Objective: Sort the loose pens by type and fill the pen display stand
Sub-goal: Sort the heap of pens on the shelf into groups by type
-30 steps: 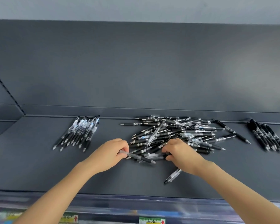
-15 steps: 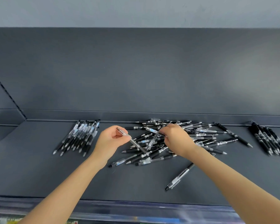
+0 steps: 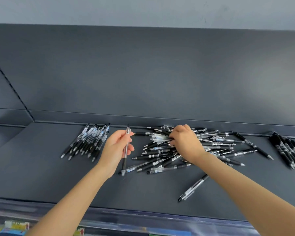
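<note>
Head view: our left hand (image 3: 117,150) pinches a clear-barrelled pen with a black rubber grip (image 3: 124,165) between thumb and fingers, held nearly upright just above the dark grey metal shelf (image 3: 41,176), its tip pointing down. Our right hand (image 3: 186,143) reaches into the jumbled pile of loose black and clear pens (image 3: 215,147) at the middle of the shelf, fingers curled down onto some blurred clear pens; we cannot tell whether they have closed on one. To the left lies a neat row of clear pens with black grips (image 3: 87,142), well apart from a row of all-black pens (image 3: 288,150) at the far right. One clear pen (image 3: 193,188) lies alone, nearer the shelf's front edge.
</note>
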`<state>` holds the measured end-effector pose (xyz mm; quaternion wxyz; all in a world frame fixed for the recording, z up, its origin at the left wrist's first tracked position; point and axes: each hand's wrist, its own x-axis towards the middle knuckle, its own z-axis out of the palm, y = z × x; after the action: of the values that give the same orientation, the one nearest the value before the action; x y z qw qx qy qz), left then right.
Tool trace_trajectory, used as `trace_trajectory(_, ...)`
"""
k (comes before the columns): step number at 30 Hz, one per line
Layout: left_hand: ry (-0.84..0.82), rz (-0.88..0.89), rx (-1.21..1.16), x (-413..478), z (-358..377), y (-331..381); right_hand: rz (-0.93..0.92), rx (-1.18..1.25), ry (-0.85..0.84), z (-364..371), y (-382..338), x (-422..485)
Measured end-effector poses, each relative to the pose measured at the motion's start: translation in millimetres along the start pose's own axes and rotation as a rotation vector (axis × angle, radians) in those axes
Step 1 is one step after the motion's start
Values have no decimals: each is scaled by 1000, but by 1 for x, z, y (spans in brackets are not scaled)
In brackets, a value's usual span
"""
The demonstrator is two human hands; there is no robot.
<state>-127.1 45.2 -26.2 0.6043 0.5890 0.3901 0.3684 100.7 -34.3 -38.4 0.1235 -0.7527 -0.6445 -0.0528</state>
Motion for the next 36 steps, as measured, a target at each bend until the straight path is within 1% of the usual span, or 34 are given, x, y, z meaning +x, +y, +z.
trace_trajectory(3, 39, 46, 103, -2, -8, -3, 117, 259, -41, -17, -8, -7)
trace_trajectory(6, -39, 43, 205, -7, -16, -6, 199, 527, -77, -28, -14, -17)
trace_trajectory(8, -88, 1, 218, -9, -19, -6, 246, 747, -125, -35, -20, -23)
trace_trajectory(11, -105, -37, 192, -10, -19, -5, 328, 1147, -211, -38, -27, -29)
trace_trajectory(12, -100, -42, 195, -11, -19, -5, 368, 1258, -248, -37, -27, -31)
trace_trajectory(13, -96, -44, 220, -12, -20, -5, 398, 1318, -281, -36, -25, -33)
trace_trajectory(14, -100, -41, 279, -12, -21, -6, 408, 1317, -304, -36, -22, -35)
trace_trajectory(15, -117, -34, 374, -13, -22, -6, 393, 1258, -321, -36, -18, -38)
trace_trajectory(16, -143, -25, 488, -15, -23, -7, 351, 1144, -335, -37, -14, -40)
trace_trajectory(18, -177, -17, 672, -17, -22, -8, 217, 775, -365, -40, -5, -45)
trace_trajectory(20, -188, -16, 716, -18, -21, -10, 83, 404, -390, -41, 3, -48)
trace_trajectory(22, -183, -6, 696, -17, -19, -10, 9, 224, -380, -37, 8, -51)
trace_trajectory(25, -175, 10, 669, -16, -16, -9, -8, 130, -382, -25, 11, -52)
trace_trajectory(29, -190, -1, 686, -15, -16, -10, -48, 82, -411, -14, 9, -54)
trace_trajectory(33, -153, -20, 539, -17, -21, -10, -92, 51, -452, -11, 9, -55)
trace_trajectory(36, -139, -23, 536, -16, -26, -8, -22, 157, -411, -21, 4, -50)
